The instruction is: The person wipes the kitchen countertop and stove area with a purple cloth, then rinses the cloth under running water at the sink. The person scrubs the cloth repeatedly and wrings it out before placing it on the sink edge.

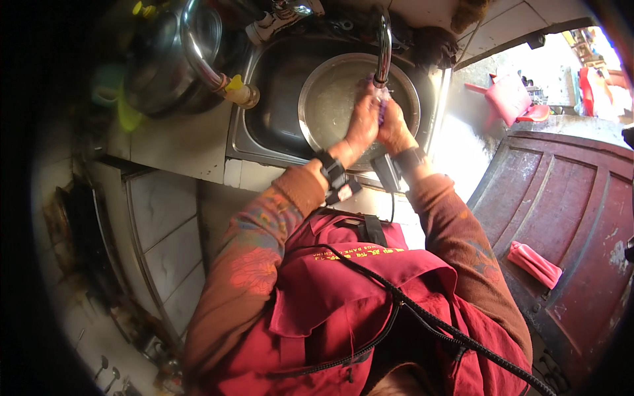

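My left hand [363, 121] and my right hand [395, 124] are together under the spout of a chrome faucet [384, 47]. Between them they grip a small purple piece, perhaps a cloth or scrubber [382, 111]; blur and my fingers hide most of it. Below is a round metal basin [324, 106] with water in it, standing in the right part of a stainless steel sink [270, 119]. Both wrists carry dark strapped devices, and a cable runs down from the one on the right.
Left of the sink, a large metal pot [158, 64] stands on the tiled counter [183, 143]. A curved chrome pipe [195, 52] with a yellow-tipped end rises nearby. At the right are a dark red wooden door [554, 198] bearing a pink pouch [535, 265] and a pink chair [510, 99].
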Tool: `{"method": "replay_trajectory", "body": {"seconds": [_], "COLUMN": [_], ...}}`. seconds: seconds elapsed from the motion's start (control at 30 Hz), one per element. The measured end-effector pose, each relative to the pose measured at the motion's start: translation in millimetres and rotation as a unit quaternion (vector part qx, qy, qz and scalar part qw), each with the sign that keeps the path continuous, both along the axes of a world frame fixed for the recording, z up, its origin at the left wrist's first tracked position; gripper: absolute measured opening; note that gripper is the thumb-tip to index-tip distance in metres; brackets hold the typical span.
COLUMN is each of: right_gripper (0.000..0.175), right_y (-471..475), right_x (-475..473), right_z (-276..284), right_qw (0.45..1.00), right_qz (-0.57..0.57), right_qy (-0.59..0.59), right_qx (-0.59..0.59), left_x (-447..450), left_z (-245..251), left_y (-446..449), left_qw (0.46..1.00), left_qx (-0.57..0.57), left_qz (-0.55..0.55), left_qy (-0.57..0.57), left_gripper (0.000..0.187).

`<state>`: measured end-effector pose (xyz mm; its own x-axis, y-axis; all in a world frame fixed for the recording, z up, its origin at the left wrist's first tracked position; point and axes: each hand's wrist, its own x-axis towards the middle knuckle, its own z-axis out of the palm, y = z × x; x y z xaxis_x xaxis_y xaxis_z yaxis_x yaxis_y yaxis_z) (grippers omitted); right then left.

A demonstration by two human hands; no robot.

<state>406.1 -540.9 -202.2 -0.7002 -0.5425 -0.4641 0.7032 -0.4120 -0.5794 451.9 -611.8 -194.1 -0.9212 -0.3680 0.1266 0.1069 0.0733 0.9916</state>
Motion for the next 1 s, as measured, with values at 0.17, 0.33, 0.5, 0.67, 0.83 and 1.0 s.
{"method": "replay_trajectory", "body": {"seconds": [0.17, 0.33, 0.5, 0.67, 0.83, 1.0], "right_gripper": [0.036, 0.014, 0.026, 0.029, 0.017, 0.032], "right_y": [0.6, -0.6, -2.1, -1.9, -4.6, 10.8], "right_x": [27.8, -3.7, 8.7, 20.2, -25.6, 12.8], "right_z": [14.2, 10.8, 20.2, 19.3, -11.8, -9.0], "right_qw": [0.981, 0.978, 0.987, 0.987, 0.967, 0.973], "right_qz": [-0.035, -0.021, -0.054, -0.031, -0.016, -0.040], "right_qy": [-0.167, -0.124, -0.100, -0.106, -0.049, -0.139], "right_qx": [-0.089, -0.167, -0.113, -0.119, -0.250, -0.181], "left_x": [-33.2, -1.2, -33.5, -44.4, -6.1, -48.2], "left_z": [-24.5, -24.0, -17.5, -13.4, 7.0, -20.7], "left_y": [-48.8, 3.0, -16.8, -44.3, 9.1, -40.0], "left_qw": [0.994, 0.979, 0.977, 0.947, 0.997, 0.961], "left_qx": [0.011, 0.195, 0.187, 0.309, -0.014, 0.256], "left_qz": [0.050, -0.043, -0.041, -0.042, -0.070, -0.020], "left_qy": [-0.101, -0.030, -0.090, -0.071, -0.009, -0.099], "left_gripper": [0.038, 0.035, 0.029, 0.030, 0.031, 0.019]}}
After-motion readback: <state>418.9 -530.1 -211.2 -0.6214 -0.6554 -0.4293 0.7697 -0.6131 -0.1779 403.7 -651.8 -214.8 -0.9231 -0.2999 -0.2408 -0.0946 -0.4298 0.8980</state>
